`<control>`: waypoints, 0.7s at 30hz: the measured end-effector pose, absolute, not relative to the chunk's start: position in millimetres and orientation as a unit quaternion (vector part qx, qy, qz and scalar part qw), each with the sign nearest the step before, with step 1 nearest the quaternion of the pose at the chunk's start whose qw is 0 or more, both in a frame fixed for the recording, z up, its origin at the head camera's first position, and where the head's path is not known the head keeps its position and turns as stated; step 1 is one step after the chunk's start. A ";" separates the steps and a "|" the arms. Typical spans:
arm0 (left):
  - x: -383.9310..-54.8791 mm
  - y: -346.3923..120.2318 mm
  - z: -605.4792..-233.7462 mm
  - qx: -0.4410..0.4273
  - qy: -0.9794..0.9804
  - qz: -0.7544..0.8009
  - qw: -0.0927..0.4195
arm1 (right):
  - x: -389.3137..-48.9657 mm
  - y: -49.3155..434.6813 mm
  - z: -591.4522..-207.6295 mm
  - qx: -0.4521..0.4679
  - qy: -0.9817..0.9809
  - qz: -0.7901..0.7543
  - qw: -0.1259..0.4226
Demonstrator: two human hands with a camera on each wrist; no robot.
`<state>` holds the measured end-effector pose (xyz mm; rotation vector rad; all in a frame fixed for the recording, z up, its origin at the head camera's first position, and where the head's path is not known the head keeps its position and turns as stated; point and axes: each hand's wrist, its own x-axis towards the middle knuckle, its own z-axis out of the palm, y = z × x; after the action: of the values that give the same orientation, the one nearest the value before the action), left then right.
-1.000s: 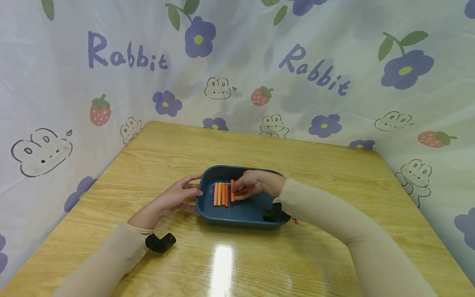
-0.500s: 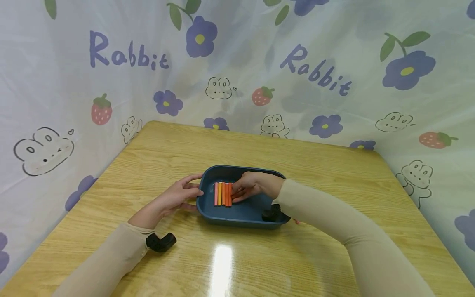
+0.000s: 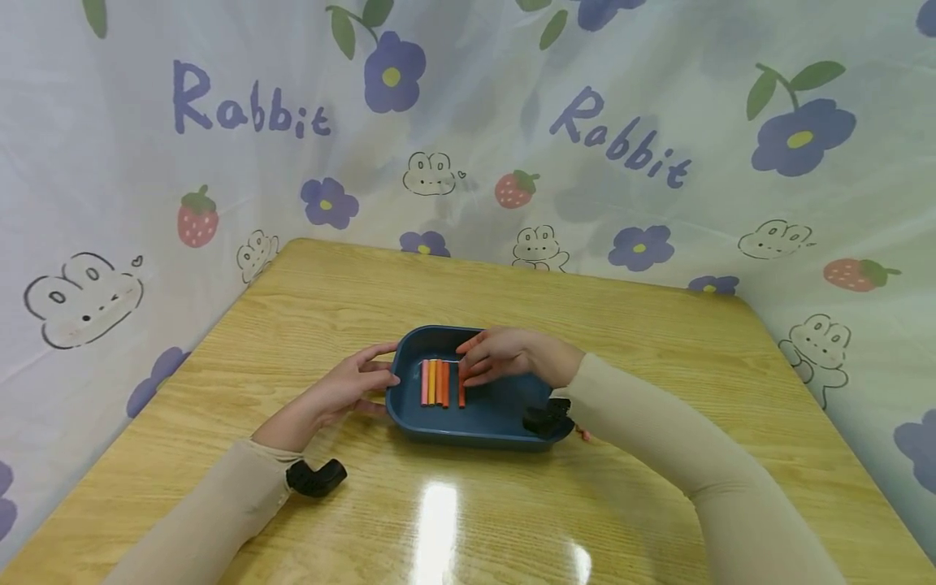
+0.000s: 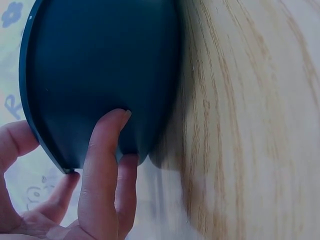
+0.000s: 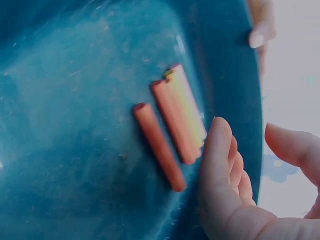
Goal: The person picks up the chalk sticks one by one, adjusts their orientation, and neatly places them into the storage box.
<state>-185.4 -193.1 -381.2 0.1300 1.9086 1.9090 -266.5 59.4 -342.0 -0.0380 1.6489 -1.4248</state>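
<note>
A dark blue rounded tray [image 3: 483, 418] stands on the table. Inside it, several thin crayon-like sticks [image 3: 435, 383], pink, yellow and orange, lie side by side in a row near its left end. A single orange stick [image 3: 462, 396] lies a small gap to the right of that row. My left hand [image 3: 347, 387] holds the tray's left end, thumb at the rim and other fingers against the outer wall [image 4: 100, 60]. Over the tray, my right hand [image 3: 515, 356] hovers with fingers extended and thumb apart; nothing shows between them in the right wrist view.
Beyond the tray's right corner, a small pinkish-red thing [image 3: 583, 435] is partly hidden by the right sleeve. The wooden table [image 3: 351, 284] is bounded by a patterned cloth [image 3: 468, 106] at the back and sides. Black wrist cameras [image 3: 317, 478] sit at both wrists.
My right hand moved the orange stick left against the row, then let go and rose away to the right. The stick now lies apart from the row again. My left hand stayed put.
</note>
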 end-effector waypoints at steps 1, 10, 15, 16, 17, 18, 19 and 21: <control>-185.3 -193.0 -381.2 0.047 0.690 0.689 0.218 | -266.2 61.4 -339.9 -0.024 0.669 -0.582 0.462; -187.1 -192.3 -383.0 0.045 0.695 0.685 0.213 | -259.8 84.5 -322.5 -0.069 0.660 -0.605 0.440; -188.8 -192.9 -385.2 0.044 0.696 0.684 0.215 | -252.4 101.1 -314.3 -0.093 0.665 -0.608 0.423; -189.1 -192.9 -385.5 0.041 0.695 0.684 0.216 | -250.6 104.6 -312.7 -0.095 0.666 -0.610 0.419; -189.3 -192.8 -385.9 0.040 0.696 0.684 0.216 | -248.8 108.2 -311.0 -0.098 0.667 -0.611 0.415; -189.4 -192.7 -386.1 0.038 0.696 0.684 0.216 | -247.0 111.5 -309.4 -0.098 0.668 -0.612 0.411; -189.5 -192.5 -386.2 0.038 0.696 0.684 0.216 | -245.3 115.1 -307.9 -0.097 0.669 -0.614 0.408; -189.3 -192.2 -386.1 0.039 0.696 0.684 0.217 | -241.7 122.4 -305.4 -0.101 0.669 -0.616 0.403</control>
<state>-189.3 -192.2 -386.1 0.1085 1.9270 1.8942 -241.7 122.4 -305.4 -0.2540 1.6911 -1.5566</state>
